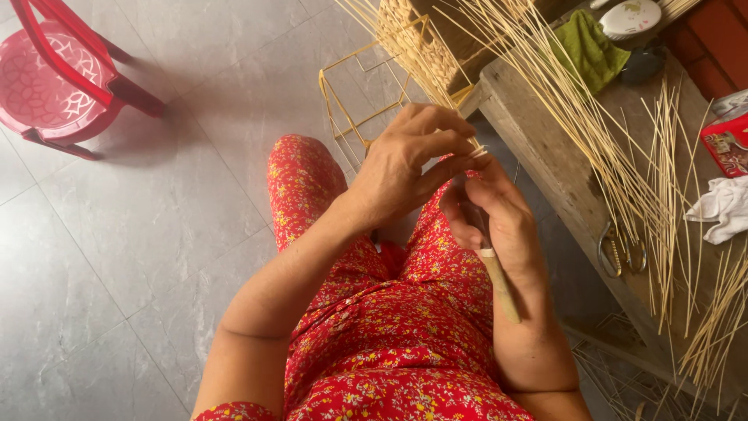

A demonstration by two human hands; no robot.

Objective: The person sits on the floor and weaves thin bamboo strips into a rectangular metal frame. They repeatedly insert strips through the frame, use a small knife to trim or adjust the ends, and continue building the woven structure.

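At the far left a red plastic chair with a patterned seat (54, 78) stands on the grey tiled floor (156, 234). Further right, beyond the knees in a red flowered garment (389, 327), a box-shaped frame of thin yellow sticks (351, 101) rests on the floor beside a partly woven pale basket piece (413, 39). The left hand (405, 164) is curled, its fingertips pinching the end of a thin pale bamboo strip (460, 129) that runs up toward the frame. Touching it, the right hand (499, 218) is closed around a wooden-handled tool (499, 281), handle pointing down along the wrist. To the right, the worn wooden bench (561, 171) carries long pale bamboo strips (592, 117), a green cloth (588, 51), metal shears (619, 249), a white rag (725, 206) and a red box (728, 140).
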